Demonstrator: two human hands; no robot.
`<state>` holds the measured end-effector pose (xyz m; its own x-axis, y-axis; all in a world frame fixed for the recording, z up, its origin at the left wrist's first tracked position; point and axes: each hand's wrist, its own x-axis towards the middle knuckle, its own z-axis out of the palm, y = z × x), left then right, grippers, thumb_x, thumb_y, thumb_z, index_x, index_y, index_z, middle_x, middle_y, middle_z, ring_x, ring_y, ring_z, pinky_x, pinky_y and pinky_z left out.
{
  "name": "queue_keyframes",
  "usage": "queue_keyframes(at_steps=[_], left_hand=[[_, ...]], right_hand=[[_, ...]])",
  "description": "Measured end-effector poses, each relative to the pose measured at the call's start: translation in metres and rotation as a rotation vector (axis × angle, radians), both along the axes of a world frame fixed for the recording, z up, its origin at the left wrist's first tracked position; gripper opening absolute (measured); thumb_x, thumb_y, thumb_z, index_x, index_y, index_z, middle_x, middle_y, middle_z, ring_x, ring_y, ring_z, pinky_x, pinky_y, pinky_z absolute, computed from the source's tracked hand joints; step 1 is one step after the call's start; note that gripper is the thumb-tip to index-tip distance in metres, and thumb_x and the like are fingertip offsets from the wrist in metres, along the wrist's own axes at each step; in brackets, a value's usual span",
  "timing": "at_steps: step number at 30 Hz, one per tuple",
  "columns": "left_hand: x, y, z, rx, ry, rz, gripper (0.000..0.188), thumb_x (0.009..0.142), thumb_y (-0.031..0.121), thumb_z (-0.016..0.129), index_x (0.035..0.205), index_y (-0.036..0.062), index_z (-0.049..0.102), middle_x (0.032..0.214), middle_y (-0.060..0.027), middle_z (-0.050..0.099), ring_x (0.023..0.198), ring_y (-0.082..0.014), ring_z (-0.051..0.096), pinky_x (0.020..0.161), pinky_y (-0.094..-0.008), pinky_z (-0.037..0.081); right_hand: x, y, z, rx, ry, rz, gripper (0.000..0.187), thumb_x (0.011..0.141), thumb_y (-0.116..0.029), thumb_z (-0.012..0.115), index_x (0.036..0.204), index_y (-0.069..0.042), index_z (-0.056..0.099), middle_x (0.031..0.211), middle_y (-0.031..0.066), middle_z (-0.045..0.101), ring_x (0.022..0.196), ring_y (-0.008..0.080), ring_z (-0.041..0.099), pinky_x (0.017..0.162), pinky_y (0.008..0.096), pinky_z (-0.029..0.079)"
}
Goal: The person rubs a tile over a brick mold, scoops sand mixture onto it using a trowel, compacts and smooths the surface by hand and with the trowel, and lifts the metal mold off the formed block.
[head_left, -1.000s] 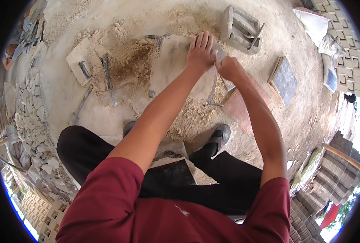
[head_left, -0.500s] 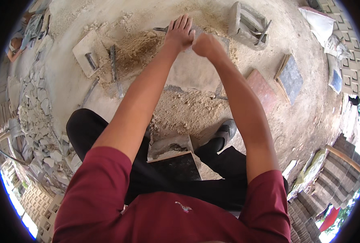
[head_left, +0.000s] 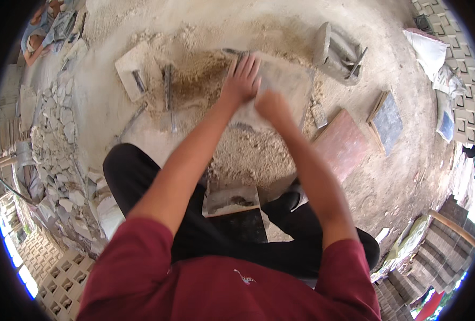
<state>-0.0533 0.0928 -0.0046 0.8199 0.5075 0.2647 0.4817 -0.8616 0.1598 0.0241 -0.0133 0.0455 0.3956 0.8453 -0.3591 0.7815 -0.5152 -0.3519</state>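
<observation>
A flat, dusty grey slab (head_left: 291, 88) lies on the ground in front of me. My left hand (head_left: 241, 80) is over its left part, fingers stretched out and lying flat. The dark end of a thin tool (head_left: 232, 51) shows just beyond those fingertips; the rest is hidden. Close beside it on the right, my right hand (head_left: 271, 104) is closed like a fist and slightly blurred. What it grips, if anything, is out of sight. Loose sandy grit (head_left: 248, 152) is heaped on the near side of the slab, towards my legs.
A grey block mould (head_left: 323, 59) with a bar across it stands far right. Reddish (head_left: 344, 142) and bluish (head_left: 387, 125) tiles lie at right. On the left are a pale slab (head_left: 125, 67), a dark bar (head_left: 168, 88) and rubble (head_left: 58, 125). Another person (head_left: 39, 40) sits far left.
Both hands have drawn nearer to me over the slab, and more of its far part now shows. The whole view has shifted a little as well.
</observation>
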Motion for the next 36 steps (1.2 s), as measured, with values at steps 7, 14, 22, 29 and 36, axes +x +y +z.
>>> queue_keyframes(at_steps=[7,14,22,29,36], left_hand=[[-0.041,-0.017,-0.024,-0.104,-0.042,0.082,0.06,0.096,0.034,0.034,0.147,0.0064,0.022,0.153,-0.0122,0.02,0.142,-0.0265,0.019,0.114,-0.0496,0.015],[-0.086,-0.118,-0.007,-0.202,0.018,0.154,0.058,0.095,0.032,0.035,0.146,0.0055,0.025,0.152,-0.0135,0.023,0.141,-0.0272,0.02,0.114,-0.0497,0.016],[0.006,0.021,-0.002,-0.112,-0.138,0.118,0.057,0.096,0.035,0.033,0.146,0.0086,0.026,0.153,-0.0104,0.021,0.142,-0.0252,0.019,0.114,-0.0483,0.017],[-0.09,-0.104,-0.001,-0.215,0.07,0.112,0.063,0.093,0.035,0.039,0.146,0.0034,0.024,0.154,-0.0122,0.019,0.142,-0.0246,0.017,0.115,-0.046,0.015],[0.015,-0.015,-0.013,-0.066,-0.083,0.072,0.063,0.094,0.037,0.039,0.146,0.0044,0.025,0.153,-0.014,0.019,0.141,-0.0279,0.021,0.113,-0.0494,0.019]], right_hand=[[-0.029,-0.002,0.008,-0.162,0.113,0.109,0.026,0.085,-0.012,0.043,0.089,0.001,0.066,0.085,0.0233,0.066,0.079,0.0399,0.065,0.072,0.0473,0.053],[-0.077,-0.098,0.008,-0.095,0.1,0.03,0.027,0.081,-0.011,0.045,0.076,0.006,0.065,0.076,0.0293,0.063,0.073,0.0439,0.065,0.068,0.0493,0.054],[-0.002,0.035,0.032,0.096,-0.046,-0.04,0.023,0.08,-0.012,0.05,0.072,0.004,0.065,0.074,0.027,0.064,0.069,0.0381,0.066,0.064,0.0466,0.053],[-0.081,-0.095,0.003,-0.056,0.048,0.12,0.026,0.083,-0.011,0.045,0.07,0.005,0.062,0.075,0.0285,0.063,0.072,0.0429,0.065,0.069,0.0521,0.052],[0.016,-0.003,0.011,-0.025,0.01,-0.078,0.034,0.084,-0.02,0.045,0.083,0.006,0.067,0.087,0.0313,0.062,0.085,0.0465,0.062,0.079,0.0498,0.05]])
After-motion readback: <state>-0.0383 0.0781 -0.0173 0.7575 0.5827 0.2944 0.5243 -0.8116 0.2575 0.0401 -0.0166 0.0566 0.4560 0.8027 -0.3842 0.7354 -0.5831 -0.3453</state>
